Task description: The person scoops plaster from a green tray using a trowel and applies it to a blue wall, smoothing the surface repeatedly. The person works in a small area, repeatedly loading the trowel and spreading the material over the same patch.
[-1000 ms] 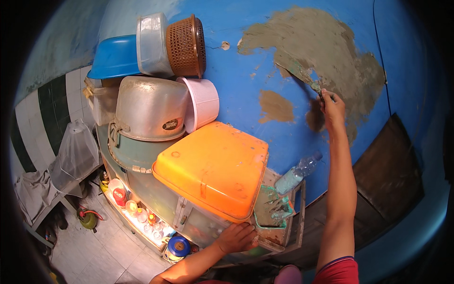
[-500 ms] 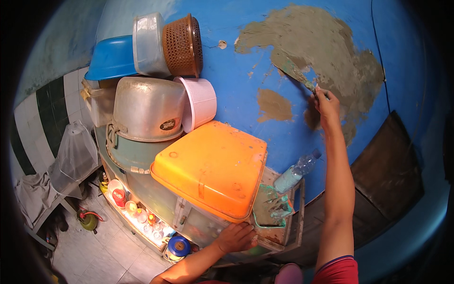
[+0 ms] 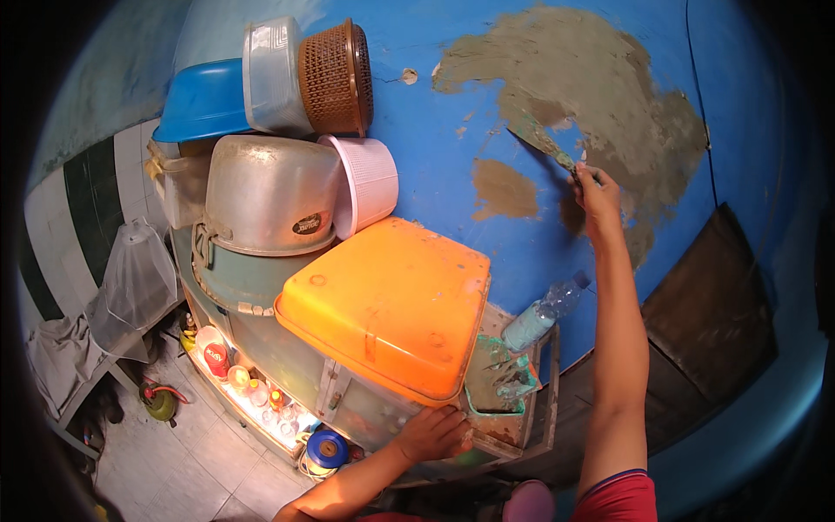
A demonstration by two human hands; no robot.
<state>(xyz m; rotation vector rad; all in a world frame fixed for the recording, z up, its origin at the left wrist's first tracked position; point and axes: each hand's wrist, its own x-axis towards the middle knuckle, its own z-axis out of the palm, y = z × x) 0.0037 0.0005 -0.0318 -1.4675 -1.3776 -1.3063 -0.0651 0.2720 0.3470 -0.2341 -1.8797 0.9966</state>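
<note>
My right hand [image 3: 597,193] grips the handle of a mortar-smeared trowel [image 3: 546,150], its blade slanting up and left against the blue wall [image 3: 417,165]. The blade lies at the lower edge of a large patch of wet grey-brown mortar [image 3: 583,61]; a small blue gap shows beside it. A smaller mortar patch [image 3: 504,191] sits below and left. My left hand [image 3: 435,433] has its fingers bent over the cabinet's edge [image 3: 383,432], just under an orange basin [image 3: 391,304]. To its right stands a green-rimmed tub [image 3: 496,407] with mortar and a smeared tool in it.
A plastic bottle [image 3: 535,324] leans beside the tub. Left of the orange basin are stacked a metal pot [image 3: 270,196], a pink basket [image 3: 365,183], a brown basket [image 3: 329,78] and a blue basin [image 3: 204,100]. A dark panel [image 3: 718,296] leans at the right.
My right hand and the trowel have shifted slightly down and left along the wall. My left hand stays at the cabinet's edge. The whole view has moved a little.
</note>
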